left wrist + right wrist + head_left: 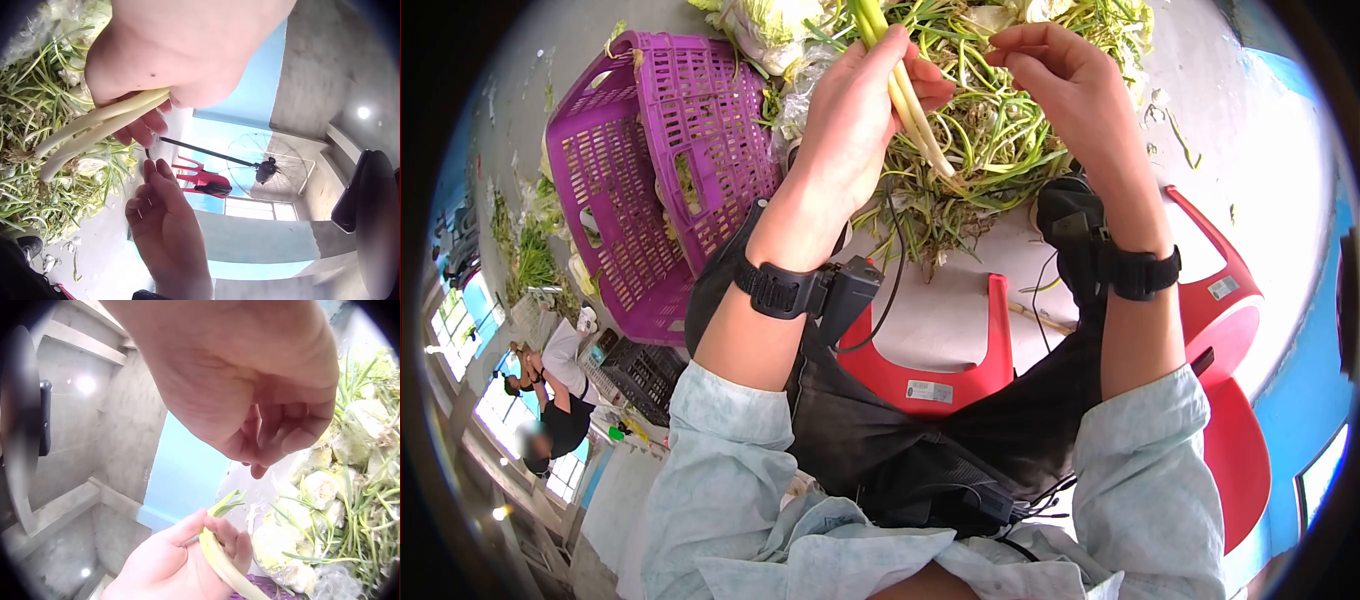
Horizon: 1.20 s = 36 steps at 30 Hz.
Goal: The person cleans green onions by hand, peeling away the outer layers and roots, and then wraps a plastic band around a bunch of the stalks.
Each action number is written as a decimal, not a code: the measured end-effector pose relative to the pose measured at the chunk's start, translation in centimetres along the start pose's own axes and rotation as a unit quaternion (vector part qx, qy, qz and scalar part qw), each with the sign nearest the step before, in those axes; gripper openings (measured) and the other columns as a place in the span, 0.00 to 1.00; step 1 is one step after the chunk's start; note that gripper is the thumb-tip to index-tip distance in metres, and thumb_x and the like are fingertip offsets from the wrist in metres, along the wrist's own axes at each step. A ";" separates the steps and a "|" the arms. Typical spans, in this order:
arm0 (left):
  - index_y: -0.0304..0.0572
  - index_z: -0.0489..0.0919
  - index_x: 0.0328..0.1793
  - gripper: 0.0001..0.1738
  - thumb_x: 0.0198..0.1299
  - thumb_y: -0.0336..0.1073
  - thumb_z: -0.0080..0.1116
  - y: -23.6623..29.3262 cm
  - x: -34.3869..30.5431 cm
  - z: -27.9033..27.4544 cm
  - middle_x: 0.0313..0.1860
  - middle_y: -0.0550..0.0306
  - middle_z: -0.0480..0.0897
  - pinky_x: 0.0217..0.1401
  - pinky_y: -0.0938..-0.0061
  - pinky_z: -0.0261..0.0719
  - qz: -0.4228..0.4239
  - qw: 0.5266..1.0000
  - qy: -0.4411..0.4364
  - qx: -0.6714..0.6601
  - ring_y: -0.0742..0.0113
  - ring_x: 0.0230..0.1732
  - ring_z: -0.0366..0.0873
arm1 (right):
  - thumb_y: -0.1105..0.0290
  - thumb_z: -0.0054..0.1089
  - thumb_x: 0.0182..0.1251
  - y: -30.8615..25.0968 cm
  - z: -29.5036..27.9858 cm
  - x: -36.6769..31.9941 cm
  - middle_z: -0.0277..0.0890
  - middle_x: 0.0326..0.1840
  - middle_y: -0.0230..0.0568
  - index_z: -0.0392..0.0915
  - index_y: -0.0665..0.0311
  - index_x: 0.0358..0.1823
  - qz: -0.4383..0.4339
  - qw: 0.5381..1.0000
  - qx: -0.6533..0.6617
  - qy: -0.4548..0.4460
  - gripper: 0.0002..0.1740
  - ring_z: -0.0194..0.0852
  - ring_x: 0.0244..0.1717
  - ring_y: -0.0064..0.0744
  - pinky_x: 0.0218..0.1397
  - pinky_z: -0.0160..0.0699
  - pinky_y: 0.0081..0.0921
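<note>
My left hand [845,125] grips a couple of scallions [912,112] between thumb and fingers, green ends upward. In the left wrist view, their white stalks [94,130] slant down to thin roots at the lower tips. My right hand [1075,90] hovers to the right of them, apart from the stalks. Its fingers are loosely bent, with thumb and forefinger tips close together; no object shows in it in the right wrist view. Beneath both hands spreads a heap of scallion leaves and trimmings [1000,150].
A purple plastic crate [710,130] lies tipped at the left, near cabbages [770,30] and clear plastic wrap [800,90]. Red stools [925,385] stand near my legs. Another person [560,410] is at the far left beside a black crate [645,375]. A fan [265,170] stands by the wall.
</note>
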<state>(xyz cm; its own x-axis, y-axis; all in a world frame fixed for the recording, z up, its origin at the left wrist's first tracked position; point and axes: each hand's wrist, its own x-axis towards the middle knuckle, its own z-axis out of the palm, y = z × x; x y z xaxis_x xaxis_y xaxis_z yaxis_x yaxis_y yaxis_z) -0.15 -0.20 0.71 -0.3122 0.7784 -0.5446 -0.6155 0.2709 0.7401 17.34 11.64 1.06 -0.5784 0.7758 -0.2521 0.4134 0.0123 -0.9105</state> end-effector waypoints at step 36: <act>0.43 0.73 0.33 0.20 0.74 0.49 0.51 8.1 -4.1 -4.3 0.23 0.64 0.69 0.29 0.72 0.65 0.097 0.991 0.049 -0.078 0.72 0.24 0.66 | 0.57 0.56 0.70 26.9 8.0 8.8 0.82 0.59 0.65 0.74 0.64 0.69 0.163 0.901 -0.400 0.022 0.30 0.80 0.62 0.62 0.69 0.75 0.49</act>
<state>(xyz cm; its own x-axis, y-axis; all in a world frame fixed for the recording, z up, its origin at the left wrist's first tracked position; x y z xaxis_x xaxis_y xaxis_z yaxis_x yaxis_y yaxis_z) -6.93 -3.63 7.30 -0.4999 0.7466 -0.4389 -0.6394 0.0237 0.7685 17.73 13.75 -28.27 -0.3128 0.8445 -0.4346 0.9418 0.2164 -0.2574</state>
